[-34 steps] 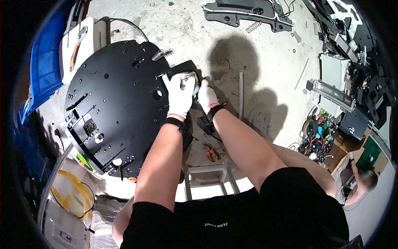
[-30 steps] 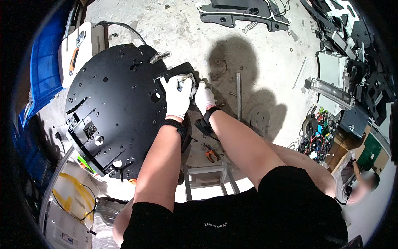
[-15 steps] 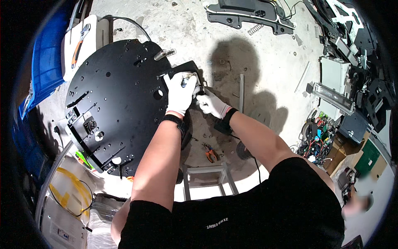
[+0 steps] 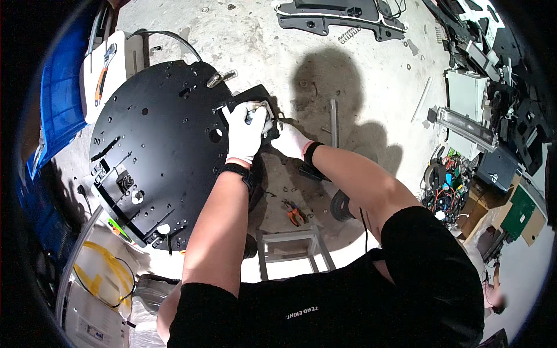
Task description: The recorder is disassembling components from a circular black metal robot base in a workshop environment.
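Observation:
A large round black plate with many holes fills the left middle, and a black box-like bracket juts from its right edge. My left hand, in a white glove, is closed at this bracket, its fingers curled around a small metallic part I cannot make out clearly. Against the bracket's right side is my right hand, also gloved, with its fingers bent inward; their tips and whatever they hold are hidden. A coil spring stands at the plate's upper right edge.
Orange-handled pliers lie on the floor near a grey metal frame. An adjustable wrench rests on a white panel at the upper left. Tangled wires and metal parts are heaped at right. A black machine part lies ahead.
My right hand has shifted left and closer to the bracket, its fingers now more hidden. My left hand keeps its hold. The whole view has moved slightly.

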`<state>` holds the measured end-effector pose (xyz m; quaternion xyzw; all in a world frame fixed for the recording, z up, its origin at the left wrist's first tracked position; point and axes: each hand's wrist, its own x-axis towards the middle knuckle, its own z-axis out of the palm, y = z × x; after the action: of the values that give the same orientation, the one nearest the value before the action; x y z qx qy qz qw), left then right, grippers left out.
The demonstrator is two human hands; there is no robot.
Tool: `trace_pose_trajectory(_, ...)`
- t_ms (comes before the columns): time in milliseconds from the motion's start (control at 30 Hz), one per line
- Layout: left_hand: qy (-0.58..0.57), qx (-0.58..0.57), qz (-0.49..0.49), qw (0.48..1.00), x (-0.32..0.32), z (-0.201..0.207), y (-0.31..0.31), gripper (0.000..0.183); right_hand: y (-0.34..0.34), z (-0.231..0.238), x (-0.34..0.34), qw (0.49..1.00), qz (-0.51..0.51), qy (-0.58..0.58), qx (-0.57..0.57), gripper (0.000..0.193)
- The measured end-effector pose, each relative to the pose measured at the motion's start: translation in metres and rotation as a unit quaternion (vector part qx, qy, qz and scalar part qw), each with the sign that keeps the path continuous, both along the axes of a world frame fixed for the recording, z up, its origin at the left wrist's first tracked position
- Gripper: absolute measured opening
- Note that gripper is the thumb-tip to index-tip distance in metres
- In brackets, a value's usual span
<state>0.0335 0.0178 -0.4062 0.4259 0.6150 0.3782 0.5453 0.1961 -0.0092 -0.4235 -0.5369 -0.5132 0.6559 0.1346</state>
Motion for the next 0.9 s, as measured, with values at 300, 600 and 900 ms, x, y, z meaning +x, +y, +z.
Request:
trace_pose_trajectory(300, -0.059, -0.034, 0.044, 0.997, 0.006, 0.030, 0.019, 0.014, 0.022, -0.023, 0.009, 0.985, 0.122, -0.100, 0.064, 0.023)
trace_pose_trajectory(600, -0.125, -0.074, 0.053, 0.988, 0.007, 0.023, 0.012, 0.016, 0.018, -0.035, 0.018, 0.977, 0.161, -0.134, 0.032, 0.040)
trace_pose_trajectory(900, -0.110, -0.091, 0.053, 0.988, -0.008, 0.013, 0.009, 0.019, 0.064, -0.017, 0.030, 0.932, 0.336, -0.100, 0.092, 0.021)
